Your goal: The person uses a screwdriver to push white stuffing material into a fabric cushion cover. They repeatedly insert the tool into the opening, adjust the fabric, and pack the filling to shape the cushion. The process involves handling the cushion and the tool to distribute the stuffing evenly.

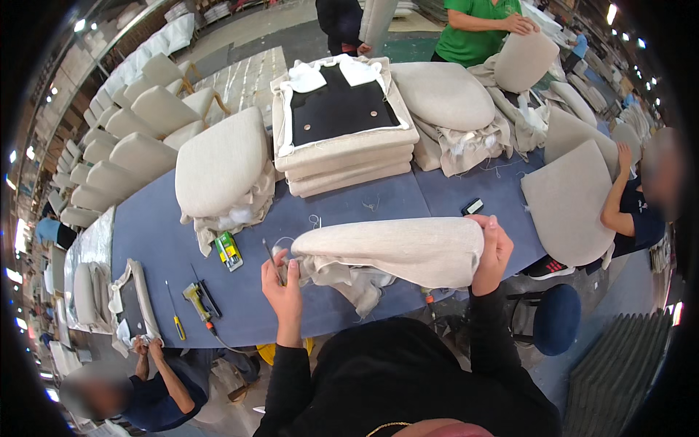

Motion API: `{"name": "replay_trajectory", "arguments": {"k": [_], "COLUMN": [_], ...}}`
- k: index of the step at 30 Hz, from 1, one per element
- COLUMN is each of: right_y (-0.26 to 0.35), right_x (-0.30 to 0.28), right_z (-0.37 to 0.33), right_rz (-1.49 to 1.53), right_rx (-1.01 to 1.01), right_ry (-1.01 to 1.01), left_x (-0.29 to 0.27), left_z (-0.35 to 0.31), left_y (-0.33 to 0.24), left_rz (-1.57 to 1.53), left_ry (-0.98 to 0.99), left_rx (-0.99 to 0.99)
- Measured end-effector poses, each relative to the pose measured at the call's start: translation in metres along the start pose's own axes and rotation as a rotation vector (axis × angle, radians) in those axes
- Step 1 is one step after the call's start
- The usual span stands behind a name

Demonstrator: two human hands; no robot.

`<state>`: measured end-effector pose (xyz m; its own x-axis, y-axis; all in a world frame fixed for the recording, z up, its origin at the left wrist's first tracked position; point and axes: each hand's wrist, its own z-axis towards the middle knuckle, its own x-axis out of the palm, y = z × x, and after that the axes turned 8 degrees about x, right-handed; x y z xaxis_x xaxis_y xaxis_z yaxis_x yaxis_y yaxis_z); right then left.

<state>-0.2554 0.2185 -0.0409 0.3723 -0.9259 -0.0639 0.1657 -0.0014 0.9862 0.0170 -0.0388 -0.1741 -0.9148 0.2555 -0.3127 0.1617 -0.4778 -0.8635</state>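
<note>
A beige upholstered chair pad (393, 244) is held on edge in front of me, above the blue-topped table (349, 207). Loose fabric (357, 284) hangs from its lower left side. My right hand (494, 251) grips the pad's right end, thumb at the top. At the left end, my left hand (282, 291) is closed around a thin dark rod-like tool (268, 253), which sticks up past the fingers. Those fingers are close to the pad's loose cloth; whether they pinch it too, I cannot tell. A thin loop of thread shows beside the tool.
Stacked chair pads (349, 156) stand at the table's far side, another pad (222, 160) to their left. A green-yellow packet (228, 251), staple gun (196, 297), yellow-handled screwdriver (175, 317) and small dark box (472, 207) lie nearby. Co-workers handle pads left, right and beyond; a stool (557, 319) stands lower right.
</note>
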Motion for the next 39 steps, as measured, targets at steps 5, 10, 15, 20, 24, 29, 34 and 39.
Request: {"name": "replay_trajectory", "arguments": {"k": [5,10,15,20,24,29,34,39], "right_y": [0.028,-0.016,-0.153,-0.221,-0.261,-0.260,-0.251,-0.261], "right_x": [0.024,0.031,-0.016,-0.037,-0.048,-0.039,-0.007,-0.006], "right_z": [-0.019,-0.023,-0.004,-0.026,-0.015,0.014,-0.004,-0.063], "right_rz": [-0.119,-0.267,-0.810,0.003,-0.086,-0.286,-1.190,-0.842], "right_rx": [-0.168,0.233,0.434,1.407,1.098,0.701,0.084,0.297], "right_ry": [0.410,0.944,0.947,0.920,0.992,0.832,0.637,0.468], "left_x": [0.006,-0.027,-0.067,-0.074,-0.077,-0.074,-0.100,-0.136], "left_z": [-0.017,-0.017,-0.022,-0.024,-0.010,0.028,-0.005,-0.087], "left_y": [-0.063,-0.024,-0.026,-0.022,0.026,0.041,0.121,0.177], "left_rz": [-0.302,-0.497,-0.722,-0.555,-0.561,-0.562,-0.253,-0.433], "left_ry": [-0.146,-0.128,-0.085,-0.032,-0.014,-0.004,-0.119,-0.411], "left_rx": [-0.258,-0.350,-0.620,-0.607,-0.478,-0.437,-0.834,-1.013]}}
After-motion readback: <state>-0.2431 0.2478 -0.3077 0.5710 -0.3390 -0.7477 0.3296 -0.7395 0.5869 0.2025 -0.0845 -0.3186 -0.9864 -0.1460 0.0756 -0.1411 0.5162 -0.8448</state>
